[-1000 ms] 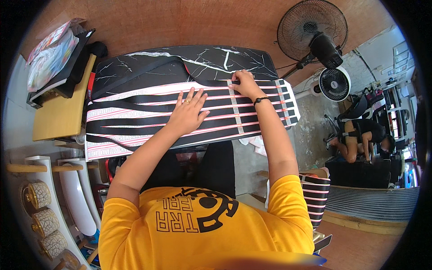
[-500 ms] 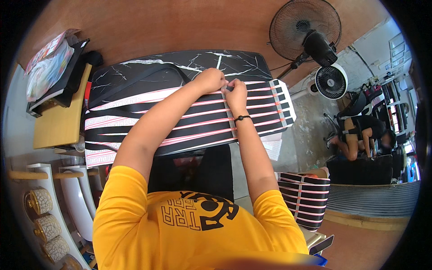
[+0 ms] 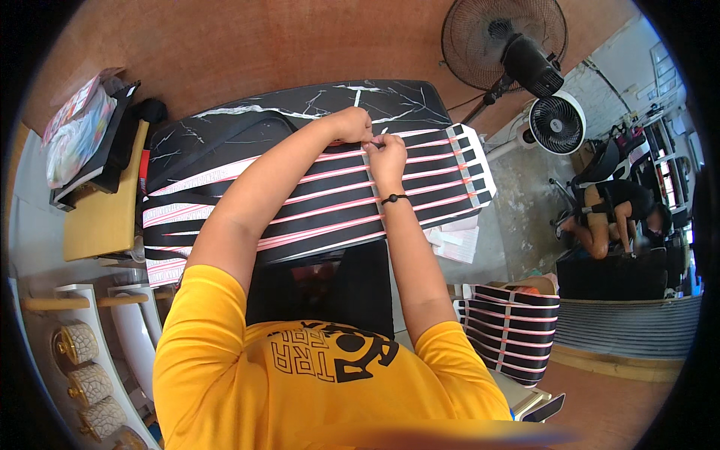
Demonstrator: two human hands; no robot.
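Observation:
A long white board (image 3: 486,166) with red lines lies across the table, and black straps (image 3: 427,171) run along it side by side. Greyish tape strips (image 3: 459,161) cross the straps near the right end and also under my right hand. At the far edge, over the top strap, my left hand (image 3: 351,125) is closed with its fingertips bent down. My right hand (image 3: 385,161), a black band on its wrist, pinches right beside it, fingertips almost meeting. What lies between the fingers is too small to make out. Loose strap ends (image 3: 180,214) fan out at the left.
The black marbled tabletop (image 3: 405,101) shows behind the board. Two fans (image 3: 504,45) stand at the far right. A second strapped board (image 3: 510,330) leans at lower right. Papers (image 3: 457,240) lie below the board. A wooden stand (image 3: 105,221) holds bags at left. Another person (image 3: 622,214) crouches at far right.
Both hands stay together at the far edge of the board, the left fingers lifting slightly. The view has shifted a little; the board has not visibly moved on the table.

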